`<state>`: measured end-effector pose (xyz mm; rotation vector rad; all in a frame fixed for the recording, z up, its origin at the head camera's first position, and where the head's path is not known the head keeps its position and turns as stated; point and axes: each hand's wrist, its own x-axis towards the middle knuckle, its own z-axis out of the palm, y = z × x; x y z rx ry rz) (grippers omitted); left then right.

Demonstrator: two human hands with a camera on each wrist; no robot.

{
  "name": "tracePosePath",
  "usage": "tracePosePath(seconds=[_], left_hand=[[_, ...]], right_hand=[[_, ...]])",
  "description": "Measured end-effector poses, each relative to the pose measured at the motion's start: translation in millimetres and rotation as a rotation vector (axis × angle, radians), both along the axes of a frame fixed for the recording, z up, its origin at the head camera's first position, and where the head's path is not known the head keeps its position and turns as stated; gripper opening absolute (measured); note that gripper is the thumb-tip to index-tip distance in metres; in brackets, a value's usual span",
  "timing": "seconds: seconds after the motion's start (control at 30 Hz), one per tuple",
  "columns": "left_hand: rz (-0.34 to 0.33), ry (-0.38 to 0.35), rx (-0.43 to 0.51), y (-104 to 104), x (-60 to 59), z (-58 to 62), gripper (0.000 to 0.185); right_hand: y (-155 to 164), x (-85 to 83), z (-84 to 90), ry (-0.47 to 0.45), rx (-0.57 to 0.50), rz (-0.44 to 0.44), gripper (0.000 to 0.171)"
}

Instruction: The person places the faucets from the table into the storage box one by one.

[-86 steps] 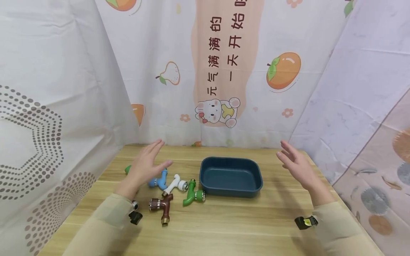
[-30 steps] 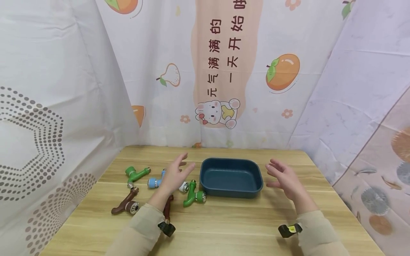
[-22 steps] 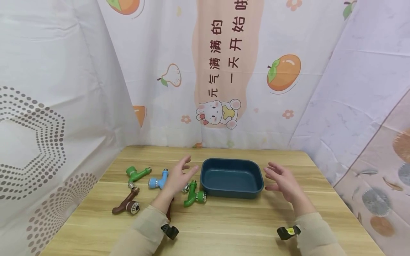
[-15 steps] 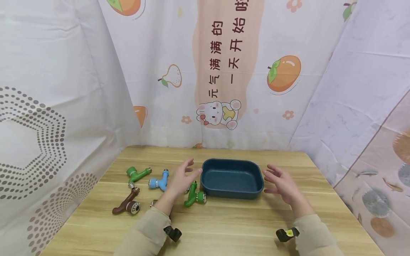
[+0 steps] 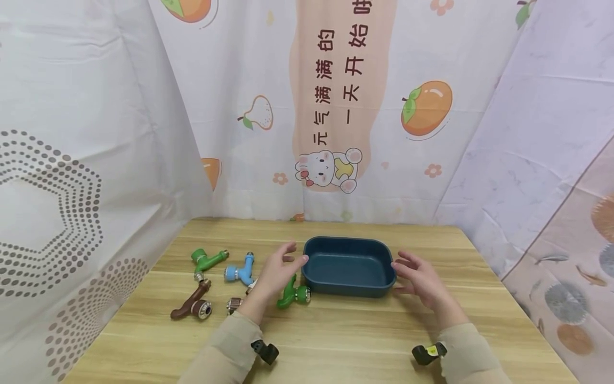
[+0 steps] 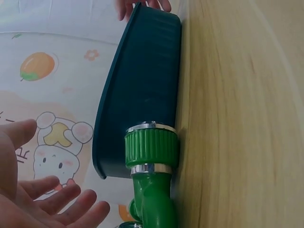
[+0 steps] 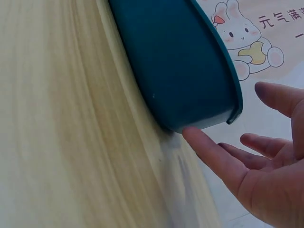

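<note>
Both hands sit at the ends of a dark teal tray [image 5: 348,266] near mid-surface. Left hand [image 5: 278,274] is spread, fingers relaxed, just off the tray's left rim; right hand [image 5: 419,274] likewise spread, w/ one fingertip [image 7: 192,135] touching the tray's wall under the lip. Neither grips anything.

Tray: rectangular, rounded corners, flared rim, matte, nothing inside.

Green tap [image 5: 292,290] lies just beside the tray's near-left corner, its ribbed nut close to the wall; touching or not, can't tell. Further left: brown tap [image 5: 191,305], blue tap [image 5: 240,271], another green tap [image 5: 206,260].

Surface [image 5: 336,336] is light wood grain. Behind: printed curtain [image 5: 331,106] w/ rabbit, fruit, Chinese characters; dotted sheet left, marbled sheet right.

Two more taps are mostly hidden under the left hand & forearm.
</note>
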<state>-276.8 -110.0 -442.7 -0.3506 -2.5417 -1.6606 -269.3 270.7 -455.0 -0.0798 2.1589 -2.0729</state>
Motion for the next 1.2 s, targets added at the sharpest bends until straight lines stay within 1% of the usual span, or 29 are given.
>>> tracePosePath(seconds=[0.27,0.47,0.57,0.73,0.93,1.03,1.2], left_hand=[[-0.002,-0.032,-0.002,0.5,1.0,-2.2,0.069],[0.001,-0.043,-0.019,1.3,1.2,-2.8,0.067],[0.003,-0.048,-0.031,1.7,1.6,-3.6,0.066],[-0.003,-0.066,-0.024,2.8,3.8,-2.5,0.069],[0.011,-0.071,-0.061,2.3,5.7,0.3,0.065],[0.010,-0.059,-0.085,1.5,6.3,4.3,0.063],[0.010,-0.023,-0.136,-0.5,9.5,14.6,0.063]], right_hand=[[-4.6,-1.8,-6.9,0.005,0.024,0.009,0.073],[-8.0,-2.2,-11.1,0.001,0.029,-0.001,0.068],[-9.4,-1.4,-11.6,0.009,0.034,-0.005,0.067],[-11.4,-1.1,-10.7,0.019,0.031,-0.007,0.066],[-13.1,-1.2,-10.5,0.025,0.029,-0.003,0.064],[-12.9,-0.1,-10.1,0.024,0.029,-0.005,0.064],[-13.2,1.3,-8.0,0.026,0.030,-0.010,0.064]])
